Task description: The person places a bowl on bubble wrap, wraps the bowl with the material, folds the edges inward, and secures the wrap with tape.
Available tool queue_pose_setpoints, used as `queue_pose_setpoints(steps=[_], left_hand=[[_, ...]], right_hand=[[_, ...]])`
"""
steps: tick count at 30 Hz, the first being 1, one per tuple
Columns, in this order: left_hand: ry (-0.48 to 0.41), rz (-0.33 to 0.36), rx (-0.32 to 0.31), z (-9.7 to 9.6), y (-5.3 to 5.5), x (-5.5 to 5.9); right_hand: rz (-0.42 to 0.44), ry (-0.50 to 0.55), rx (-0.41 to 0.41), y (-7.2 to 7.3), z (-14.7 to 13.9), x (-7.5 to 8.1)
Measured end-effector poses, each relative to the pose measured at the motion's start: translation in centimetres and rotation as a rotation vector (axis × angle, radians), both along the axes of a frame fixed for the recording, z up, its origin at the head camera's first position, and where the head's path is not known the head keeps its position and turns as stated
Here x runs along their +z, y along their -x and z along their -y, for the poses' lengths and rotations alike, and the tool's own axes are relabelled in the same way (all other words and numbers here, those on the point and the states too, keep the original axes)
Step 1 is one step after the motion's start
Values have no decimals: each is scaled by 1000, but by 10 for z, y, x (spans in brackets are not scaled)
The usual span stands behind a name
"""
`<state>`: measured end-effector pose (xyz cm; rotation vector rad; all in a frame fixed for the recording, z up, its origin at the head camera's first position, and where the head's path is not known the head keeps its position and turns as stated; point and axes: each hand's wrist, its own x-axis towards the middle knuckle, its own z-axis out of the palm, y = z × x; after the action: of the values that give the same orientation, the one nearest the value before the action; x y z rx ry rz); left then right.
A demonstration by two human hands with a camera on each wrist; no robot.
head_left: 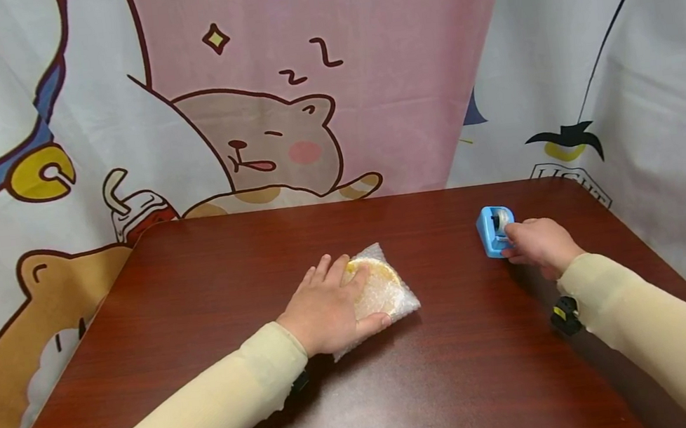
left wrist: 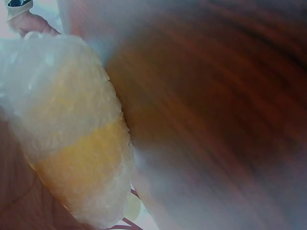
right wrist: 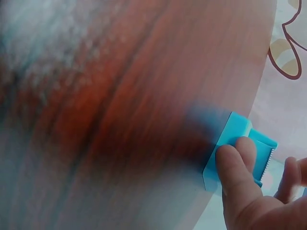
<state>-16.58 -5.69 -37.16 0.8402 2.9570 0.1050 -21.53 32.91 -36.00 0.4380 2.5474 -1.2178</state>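
Note:
My left hand (head_left: 327,307) rests with spread fingers on a bubble-wrapped package (head_left: 398,298). Through the clear wrap shows a round thing with yellow and whitish parts; its kind is hidden by the bubbles. The left wrist view shows the bubble wrap (left wrist: 79,153) up close beside the palm, a yellow band showing through it. Off to the right, my right hand (head_left: 541,242) grips a small light-blue tape dispenser (head_left: 489,238) at its near right side. Bent fingers (right wrist: 234,175) lie against the dispenser near its toothed cutter in the right wrist view.
Both hands work over a dark reddish-brown wooden table (head_left: 227,255). A cartoon-printed curtain (head_left: 405,94) hangs along its far edge and both sides. The dispenser stands toward the table's far right corner, and the package lies near the middle.

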Motion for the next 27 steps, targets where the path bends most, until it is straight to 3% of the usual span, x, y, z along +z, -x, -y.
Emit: queue_pose_setpoints(steps=[19,27], left_hand=[[-3,2,9,-1,0,-1],[-9,7,12,-1,0,0]], right_hand=[[-38,-102,83,-6,-1,-3],[-93,-171,128,-8,-1,-6]])
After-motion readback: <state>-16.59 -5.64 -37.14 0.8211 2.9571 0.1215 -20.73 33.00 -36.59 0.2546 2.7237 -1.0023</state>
